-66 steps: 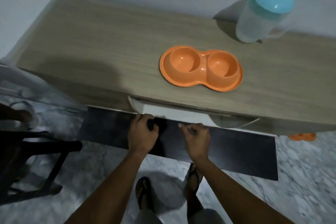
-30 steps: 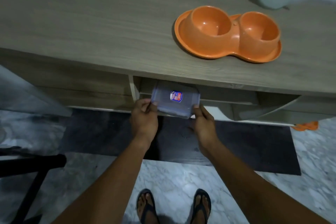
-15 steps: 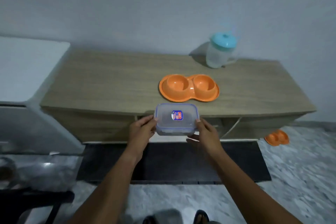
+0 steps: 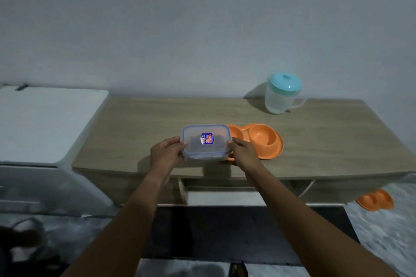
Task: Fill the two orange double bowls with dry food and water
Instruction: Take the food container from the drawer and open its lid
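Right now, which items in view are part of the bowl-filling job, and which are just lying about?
Job: clear lidded container, held by left hand and right hand; orange double bowl on the cabinet; second orange double bowl on the floor; teal-lidded jug.
Lying about: white appliance; dark floor mat; open drawer.
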The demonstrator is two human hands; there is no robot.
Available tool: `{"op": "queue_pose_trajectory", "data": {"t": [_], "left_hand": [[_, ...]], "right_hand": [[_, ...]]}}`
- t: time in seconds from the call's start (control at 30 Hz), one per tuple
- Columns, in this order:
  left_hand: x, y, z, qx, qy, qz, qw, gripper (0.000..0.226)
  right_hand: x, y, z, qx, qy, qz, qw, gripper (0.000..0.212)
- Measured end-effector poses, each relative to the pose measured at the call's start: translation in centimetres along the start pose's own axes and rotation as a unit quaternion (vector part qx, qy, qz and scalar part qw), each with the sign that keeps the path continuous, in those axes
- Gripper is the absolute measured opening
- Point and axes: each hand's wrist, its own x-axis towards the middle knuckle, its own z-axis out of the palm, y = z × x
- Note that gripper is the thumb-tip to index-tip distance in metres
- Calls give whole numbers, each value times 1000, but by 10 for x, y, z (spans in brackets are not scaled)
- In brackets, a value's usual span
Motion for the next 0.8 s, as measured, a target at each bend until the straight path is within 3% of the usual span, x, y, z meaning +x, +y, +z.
{"op": "queue_pose_trajectory", "data": {"t": [0.3,0.4,0.6,0.8], "left_hand": [[70,2,-12,-24,64,-69,995,25],[94,-2,-12,-29,59,-88,994,7],[151,6,-10,5,-3,-81,997,21],[197,19,-25,29,-138,-120,983,22]], "right_hand": [[112,-23,40,-103,-70,17,992,26],[143,-26,49,-120,-71,54,989,37],[186,-31,59,-127,-61,147,979,21],[197,-29,58,-26,-76,264,961,15]]}}
